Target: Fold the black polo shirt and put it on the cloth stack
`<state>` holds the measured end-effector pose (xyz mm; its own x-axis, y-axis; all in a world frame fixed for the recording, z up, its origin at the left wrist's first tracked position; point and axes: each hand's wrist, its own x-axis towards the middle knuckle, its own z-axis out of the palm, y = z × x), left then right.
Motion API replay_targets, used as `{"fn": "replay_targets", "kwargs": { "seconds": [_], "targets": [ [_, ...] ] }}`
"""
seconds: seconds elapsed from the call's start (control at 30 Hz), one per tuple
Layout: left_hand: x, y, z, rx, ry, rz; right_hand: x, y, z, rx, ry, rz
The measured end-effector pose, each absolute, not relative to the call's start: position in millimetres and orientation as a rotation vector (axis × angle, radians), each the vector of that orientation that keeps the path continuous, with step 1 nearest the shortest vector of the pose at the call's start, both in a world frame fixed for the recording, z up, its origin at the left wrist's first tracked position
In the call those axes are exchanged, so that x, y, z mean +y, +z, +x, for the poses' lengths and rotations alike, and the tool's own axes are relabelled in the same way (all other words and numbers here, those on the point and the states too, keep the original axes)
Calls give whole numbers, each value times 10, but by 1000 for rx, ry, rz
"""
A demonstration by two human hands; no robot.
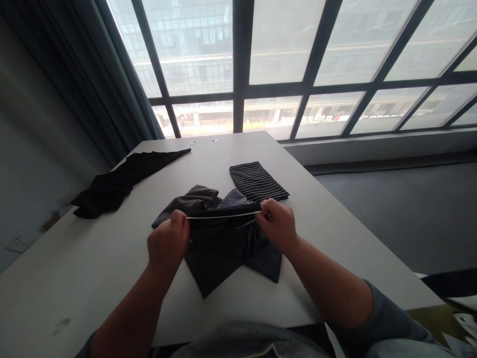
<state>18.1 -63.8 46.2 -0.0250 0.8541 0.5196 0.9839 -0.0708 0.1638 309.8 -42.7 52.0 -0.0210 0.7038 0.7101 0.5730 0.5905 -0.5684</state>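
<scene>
My left hand point(169, 238) and my right hand point(276, 223) are both closed on the upper edge of a pair of dark shorts point(219, 248). Between my fists the waistband stretches nearly straight, with a thin white line along it. The legs hang toward me, low over the table, and it is unclear where they touch it. Behind the shorts lies a crumpled dark grey garment point(199, 196), and a bit of purplish-grey cloth point(233, 197) shows beside it. A folded black cloth with white stripes point(257, 180) lies just beyond my right hand.
The white table point(97, 278) reaches toward large windows point(276, 44). A black garment point(122, 184) is spread along its left side. A dark curtain point(93, 64) hangs at the back left. Grey floor point(391, 209) lies past the right edge, with assorted items point(458, 323) at the lower right.
</scene>
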Motion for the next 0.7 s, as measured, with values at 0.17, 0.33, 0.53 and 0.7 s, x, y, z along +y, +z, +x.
{"fn": "replay_targets", "kwargs": {
  "seconds": [0.17, 0.33, 0.53, 0.7],
  "targets": [
    [-592, 423, 197, -1846, -794, -2173, -508, 505, 2933, -1654, 643, -1025],
    [-554, 363, 283, -1476, -873, -2608, -418, 464, 2903, -1425, 945, -926],
    [-505, 383, 174, -1731, -902, -2289, -414, 526, 3026, -1422, 805, -977],
    [-531, 333, 165, -1321, -1170, -2748, -485, 568, 2967, -1682, 845, -861]
  ]
}}
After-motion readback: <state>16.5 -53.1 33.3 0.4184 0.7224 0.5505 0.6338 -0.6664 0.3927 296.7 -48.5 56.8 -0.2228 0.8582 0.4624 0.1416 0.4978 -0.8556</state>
